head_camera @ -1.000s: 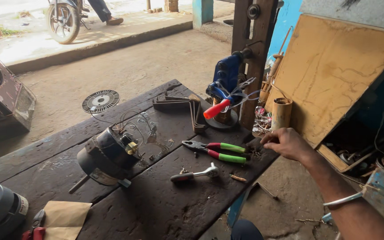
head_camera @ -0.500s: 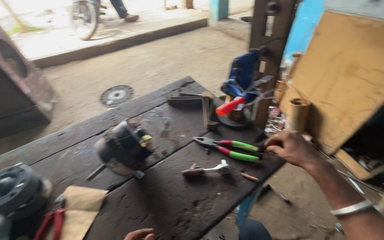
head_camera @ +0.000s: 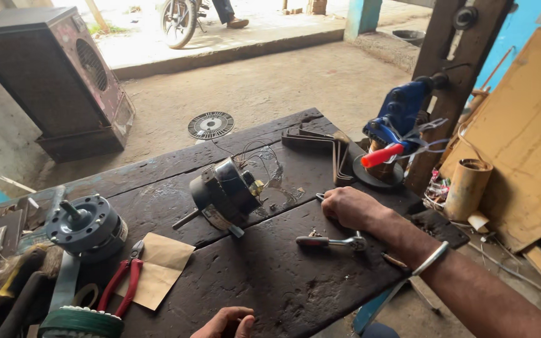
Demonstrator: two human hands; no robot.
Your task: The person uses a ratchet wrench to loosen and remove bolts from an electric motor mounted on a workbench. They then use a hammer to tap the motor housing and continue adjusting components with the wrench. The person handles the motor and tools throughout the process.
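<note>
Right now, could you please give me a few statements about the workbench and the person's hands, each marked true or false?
1. The right hand rests on the dark wooden bench, closed over something. True; what it covers is hidden.
2. The left hand grips the red-handled pliers. False: the pliers lie apart from it, partly on a piece of brown paper.
3. A small motor with loose wires lies left of the right hand. True.
4. The small ratchet wrench stands upright. False: it lies flat by the right wrist.
5. A blue drill sits at the bench's far end. True.
</note>
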